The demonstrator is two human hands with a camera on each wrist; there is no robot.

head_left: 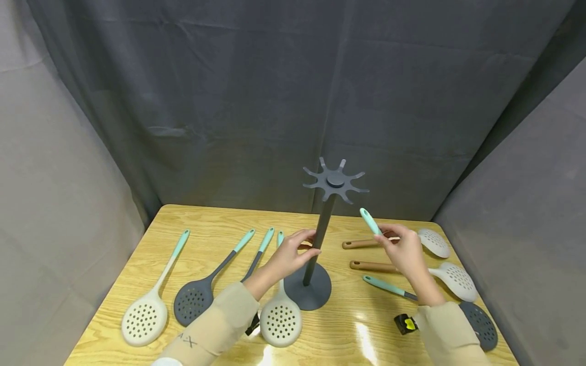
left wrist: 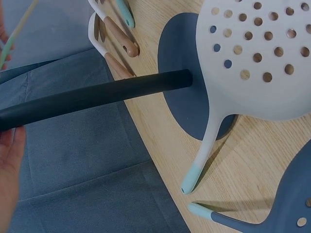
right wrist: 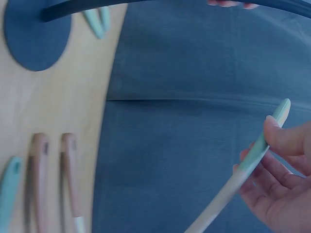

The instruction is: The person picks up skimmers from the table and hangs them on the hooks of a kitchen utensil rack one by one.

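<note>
A dark grey utensil stand (head_left: 323, 223) with a star of hooks on top stands on its round base. My left hand (head_left: 293, 254) grips its pole, thumb on one side and fingers on the other; in the left wrist view only part of this hand (left wrist: 9, 165) shows. Right of the stand, my right hand (head_left: 402, 249) holds up a utensil by its mint handle (head_left: 370, 221). The right wrist view shows thumb and fingers of that hand (right wrist: 284, 182) pinching the handle, which runs into a pale shaft (right wrist: 218, 201). The utensil's head is out of sight.
Left lie a cream skimmer (head_left: 144, 317), a dark grey skimmer (head_left: 193, 301) and another cream skimmer (head_left: 281, 320) beside the base. At right are wooden-handled white utensils (head_left: 458, 280) and a mint-handled dark one (head_left: 383, 284). Dark cloth (head_left: 247, 112) hangs behind the table.
</note>
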